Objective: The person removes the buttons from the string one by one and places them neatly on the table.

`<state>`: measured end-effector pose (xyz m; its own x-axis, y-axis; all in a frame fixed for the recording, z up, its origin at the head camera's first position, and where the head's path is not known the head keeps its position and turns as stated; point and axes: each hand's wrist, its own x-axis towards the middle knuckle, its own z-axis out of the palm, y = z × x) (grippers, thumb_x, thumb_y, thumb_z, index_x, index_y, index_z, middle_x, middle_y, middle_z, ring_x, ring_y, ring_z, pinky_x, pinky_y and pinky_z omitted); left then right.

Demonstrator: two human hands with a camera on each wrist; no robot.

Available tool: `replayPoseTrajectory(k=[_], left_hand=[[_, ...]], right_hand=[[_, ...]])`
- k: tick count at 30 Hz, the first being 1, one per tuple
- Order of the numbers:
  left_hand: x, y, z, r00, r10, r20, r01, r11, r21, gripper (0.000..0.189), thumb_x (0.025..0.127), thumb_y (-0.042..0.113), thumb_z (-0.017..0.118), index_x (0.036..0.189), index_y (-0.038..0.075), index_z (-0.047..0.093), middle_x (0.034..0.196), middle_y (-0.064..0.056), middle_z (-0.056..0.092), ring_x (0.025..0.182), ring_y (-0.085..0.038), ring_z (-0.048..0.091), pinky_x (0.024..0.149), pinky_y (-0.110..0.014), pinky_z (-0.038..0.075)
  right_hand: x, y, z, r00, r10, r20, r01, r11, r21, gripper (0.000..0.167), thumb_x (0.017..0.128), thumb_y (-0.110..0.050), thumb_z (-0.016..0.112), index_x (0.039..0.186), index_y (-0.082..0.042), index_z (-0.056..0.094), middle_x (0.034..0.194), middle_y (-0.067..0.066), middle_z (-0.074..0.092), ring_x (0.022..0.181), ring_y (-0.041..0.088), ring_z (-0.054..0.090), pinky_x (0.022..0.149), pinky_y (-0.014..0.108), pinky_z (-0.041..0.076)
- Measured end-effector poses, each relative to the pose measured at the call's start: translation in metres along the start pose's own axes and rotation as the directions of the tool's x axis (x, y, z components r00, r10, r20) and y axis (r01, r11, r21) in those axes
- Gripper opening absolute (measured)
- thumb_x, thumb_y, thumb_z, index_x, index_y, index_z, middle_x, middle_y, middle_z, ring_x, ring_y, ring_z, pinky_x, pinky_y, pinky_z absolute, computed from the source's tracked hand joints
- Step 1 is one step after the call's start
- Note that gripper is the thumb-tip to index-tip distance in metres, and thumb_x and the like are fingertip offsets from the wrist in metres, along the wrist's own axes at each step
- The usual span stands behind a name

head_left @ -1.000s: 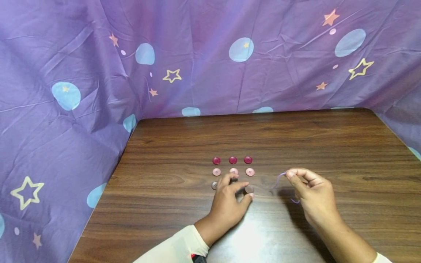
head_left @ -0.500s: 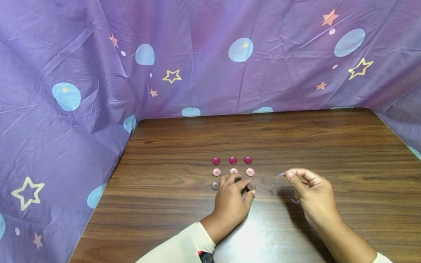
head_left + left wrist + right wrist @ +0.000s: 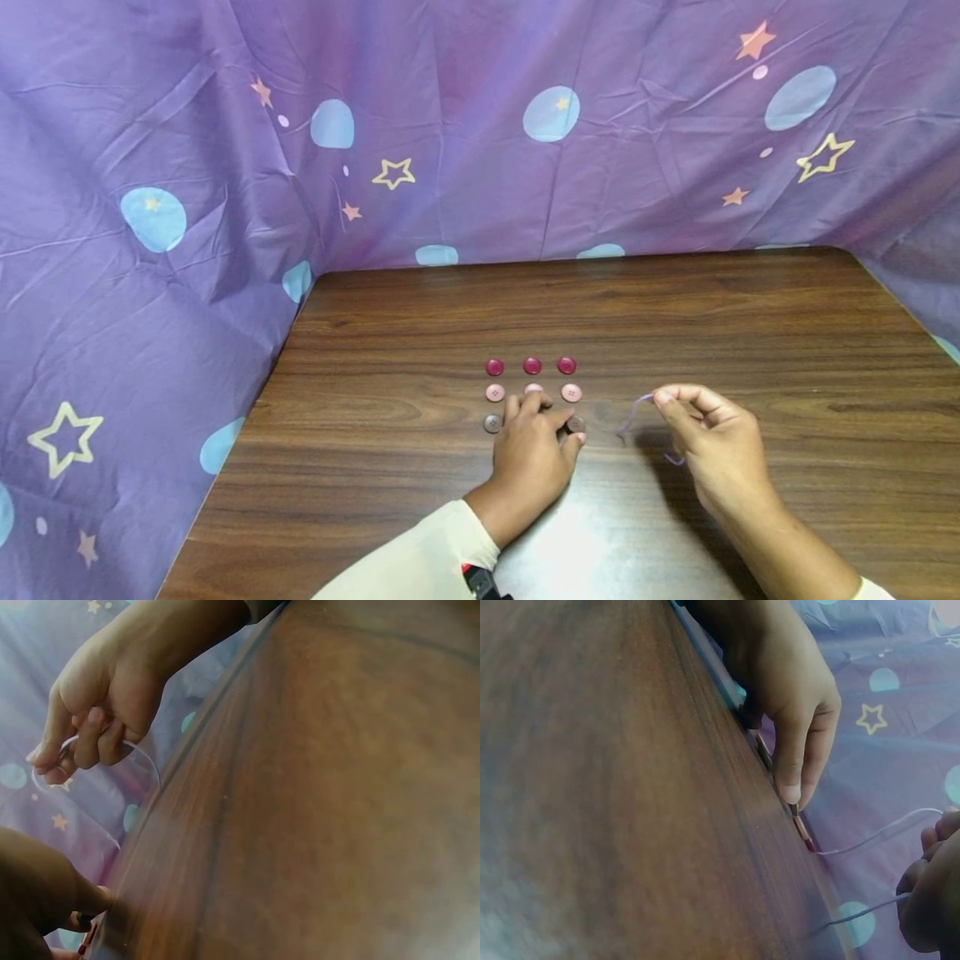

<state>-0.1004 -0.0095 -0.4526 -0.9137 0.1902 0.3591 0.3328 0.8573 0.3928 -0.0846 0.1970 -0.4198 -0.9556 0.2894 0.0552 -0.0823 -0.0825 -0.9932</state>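
Observation:
My left hand reaches over the near row of buttons. Its thumb and index finger hold a grey-brown button by its edges at that row's right end; the right wrist view also shows this dark button between the fingertips. Another grey-brown button lies left of the hand. Beyond are three pink buttons, the middle one partly hidden by my fingers, and three dark red buttons. Off to the right, my right hand pinches a thin purple string, raised over the table.
Dark wood-grain table carries everything. A purple curtain with stars and blue ovals hangs behind its far edge and along the left side. A black and red device sits at the left sleeve's cuff.
My left hand has shifted slightly right and forward, bringing the grey-brown button level with its row. The left-end grey-brown button shows more fully. My right hand and the string stay in place.

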Motion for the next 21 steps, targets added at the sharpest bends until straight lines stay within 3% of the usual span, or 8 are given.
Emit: replayPoseTrajectory(k=[8, 21], left_hand=[[0.0028, 0.0018, 0.0012, 0.999, -0.018, 0.034, 0.017, 0.999, 0.036, 0.024, 0.088, 0.038, 0.089, 0.109, 0.028, 0.087, 0.118, -0.002, 0.072, 0.11, -0.022, 0.059, 0.071, -0.028, 0.055], [0.0041, 0.002, 0.0018, 0.999, -0.023, 0.044, 0.022, 0.999, 0.024, 0.021, 0.088, 0.036, 0.088, 0.108, 0.029, 0.087, 0.118, -0.003, 0.07, 0.109, -0.022, 0.058, 0.072, -0.029, 0.053]], right_hand=[[0.0001, -0.0004, 0.0002, 1.0, 0.002, 0.001, -0.002, 1.0, 0.013, 0.019, 0.102, -0.002, 0.073, 0.088, -0.012, 0.079, 0.056, -0.008, 0.049, 0.047, 0.005, 0.039, 0.045, 0.035, 0.026], [0.001, 0.0003, -0.0017, 1.0, 0.016, 0.006, -0.016, 1.0, 0.011, 0.017, 0.103, -0.003, 0.073, 0.089, -0.012, 0.079, 0.057, -0.008, 0.049, 0.047, 0.006, 0.037, 0.046, 0.035, 0.026]])
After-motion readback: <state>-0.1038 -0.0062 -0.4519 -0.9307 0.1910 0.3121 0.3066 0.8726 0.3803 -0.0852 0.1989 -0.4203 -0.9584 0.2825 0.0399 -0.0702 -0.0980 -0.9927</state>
